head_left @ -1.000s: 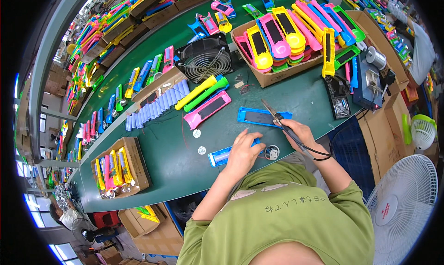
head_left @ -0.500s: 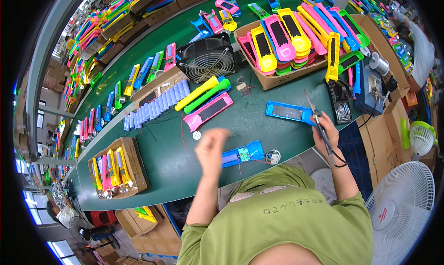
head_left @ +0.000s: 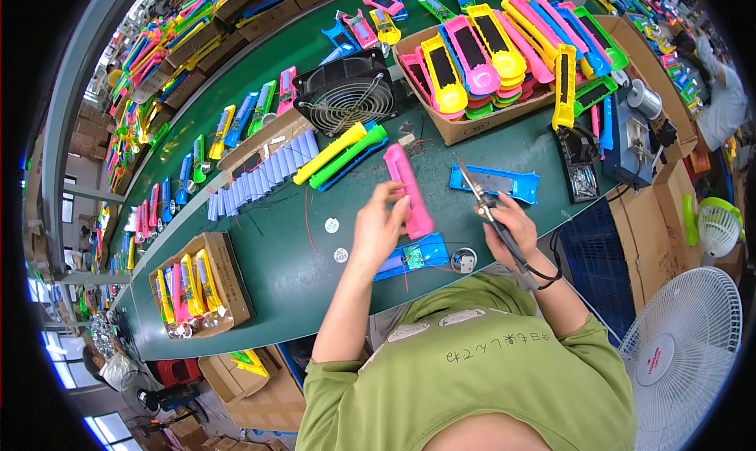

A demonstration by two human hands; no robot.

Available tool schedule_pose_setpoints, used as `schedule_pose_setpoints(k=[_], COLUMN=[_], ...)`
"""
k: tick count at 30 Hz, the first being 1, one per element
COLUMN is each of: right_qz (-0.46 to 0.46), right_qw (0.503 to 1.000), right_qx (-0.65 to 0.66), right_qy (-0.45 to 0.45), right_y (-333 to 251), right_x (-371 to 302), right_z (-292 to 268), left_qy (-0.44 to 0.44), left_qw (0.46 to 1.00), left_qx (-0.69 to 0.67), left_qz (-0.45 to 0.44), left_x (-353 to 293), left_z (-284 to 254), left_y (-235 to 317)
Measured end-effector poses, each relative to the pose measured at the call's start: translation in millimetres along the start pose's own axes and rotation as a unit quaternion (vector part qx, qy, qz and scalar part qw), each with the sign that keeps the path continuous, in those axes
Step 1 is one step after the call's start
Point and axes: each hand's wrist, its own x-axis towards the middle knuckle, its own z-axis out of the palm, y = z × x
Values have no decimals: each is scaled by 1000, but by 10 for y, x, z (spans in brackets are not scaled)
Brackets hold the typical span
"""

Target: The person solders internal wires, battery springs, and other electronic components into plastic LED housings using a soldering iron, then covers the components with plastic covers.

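Grip, left (head_left: 382, 224): closed on pink casing (head_left: 409, 197), near mid-worktop (head_left: 277, 287). Grip, right (head_left: 513, 232): closed round soldering iron (head_left: 481, 202), tip toward far edge. Blue casing (head_left: 431, 251) with green circuit board (head_left: 413, 256): by near edge. Second blue casing (head_left: 520, 186): beyond iron. Carton (head_left: 472, 127) of casings: toward far right corner.
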Motion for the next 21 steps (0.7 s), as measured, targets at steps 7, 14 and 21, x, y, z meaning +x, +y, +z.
schedule_pose_setpoints(k=[7, 14, 21], right_qz=[44, 53, 70], right_qw=[999, 996, 991], right_qx=[19, 24, 19], right_qy=[-18, -67, -113], right_y=[-18, -128, -67], right_x=[44, 221, 319], right_z=[180, 405, 342], left_qy=[-124, 35, 167], left_qw=[912, 978, 939], left_qx=[227, -119, -298], left_qz=[320, 167, 41], left_x=[-329, -714, -868], left_z=[71, 152, 53], left_y=[187, -5, -164])
